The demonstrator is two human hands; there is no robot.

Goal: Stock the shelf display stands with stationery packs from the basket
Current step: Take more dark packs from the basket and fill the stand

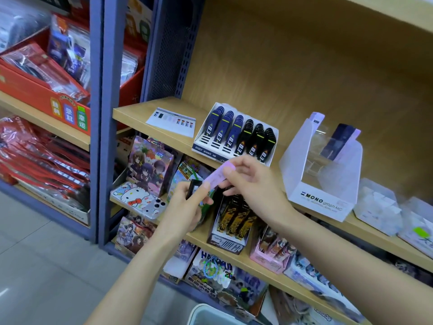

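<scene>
Both forearms come up fr. the bottom of frame, hands meeting just in front of the wooden shelf board (131, 110). Left hand (187, 205) is lower, palm turned in, fingers curled round a dark pack (195, 189) held upright; its thumb lies on the lower end of a lilac pack (216, 175). Right hand (250, 184) is higher & to the right, wrist bent. Thumb + forefinger pinch the lilac pack's upper end, other fingers loosely curled beneath.

Lilac pack is tilted, top end up-right, spanning betw. the 2 hands and in the air, not on the shelf.

On the shelf behind: a full stand (206, 152) of navy & black packs, just beyond the right hand's knuckles. To its right the white MONO stand (321, 199), nearly bare, w/ one dark-and-lilac pack (337, 140) leaning at the back. A leaflet (171, 121) lies flat, left of the full stand. Clear packets (375, 205) sit right of the MONO stand. A black-gold box (234, 219) is on the shelf below the hands. Basket (206, 310) rim shows at bottom edge.
</scene>
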